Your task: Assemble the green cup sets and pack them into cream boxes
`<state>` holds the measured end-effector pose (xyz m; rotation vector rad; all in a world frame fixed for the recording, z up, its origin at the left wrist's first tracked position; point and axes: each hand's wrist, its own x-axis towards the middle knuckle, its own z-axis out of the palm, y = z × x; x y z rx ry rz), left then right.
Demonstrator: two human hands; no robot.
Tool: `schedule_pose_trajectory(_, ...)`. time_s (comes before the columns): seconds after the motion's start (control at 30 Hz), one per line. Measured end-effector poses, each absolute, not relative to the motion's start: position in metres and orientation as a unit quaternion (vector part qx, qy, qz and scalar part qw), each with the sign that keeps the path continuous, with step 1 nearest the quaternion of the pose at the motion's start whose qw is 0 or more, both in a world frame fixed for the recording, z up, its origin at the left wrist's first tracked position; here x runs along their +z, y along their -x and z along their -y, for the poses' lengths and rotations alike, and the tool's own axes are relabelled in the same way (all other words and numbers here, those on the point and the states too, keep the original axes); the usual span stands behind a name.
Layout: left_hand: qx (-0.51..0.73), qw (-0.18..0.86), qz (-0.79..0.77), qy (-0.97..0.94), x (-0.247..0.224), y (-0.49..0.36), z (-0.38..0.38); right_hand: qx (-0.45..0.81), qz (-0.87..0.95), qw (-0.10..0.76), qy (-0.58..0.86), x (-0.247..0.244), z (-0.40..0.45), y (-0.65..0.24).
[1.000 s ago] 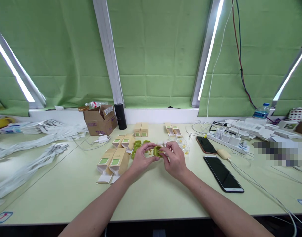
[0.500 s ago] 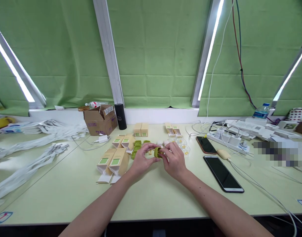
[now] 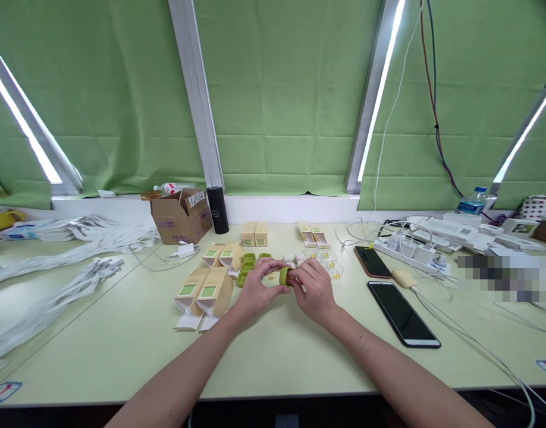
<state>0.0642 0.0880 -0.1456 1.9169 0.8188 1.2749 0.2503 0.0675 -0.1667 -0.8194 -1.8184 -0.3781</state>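
Between my hands, above the middle of the table, is a small olive-green box (image 3: pixel 285 276). My left hand (image 3: pixel 259 288) grips its left side with thumb and fingers. The fingers of my right hand (image 3: pixel 314 289) are at its open right side, and they hide part of it. Several more green boxes (image 3: pixel 248 267) sit just left of my left hand. Beige cartons with green labels (image 3: pixel 216 290) lie further left, their white flaps open. Behind my right hand are clear plastic cups with yellow centres (image 3: pixel 329 261) and small white items (image 3: pixel 295 259).
Two phones (image 3: pixel 404 314) (image 3: pixel 373 261) and a power strip (image 3: pixel 416 255) with cables lie to the right. A cardboard box (image 3: pixel 181 223) and black cylinder (image 3: pixel 217 210) stand at the back left. White strips (image 3: pixel 54 297) cover the far left.
The green box has turned slightly between my fingers. My right-hand fingers have shifted a little over its open side, and my left hand has hardly moved.
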Motion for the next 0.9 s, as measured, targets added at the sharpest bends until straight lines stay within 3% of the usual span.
schedule_pose_trajectory(0.9,0.492,0.351,-0.333,-0.724,-0.148,-0.059,-0.096,-0.117,0.772,0.537,0.32,-0.166,-0.07,-0.263)
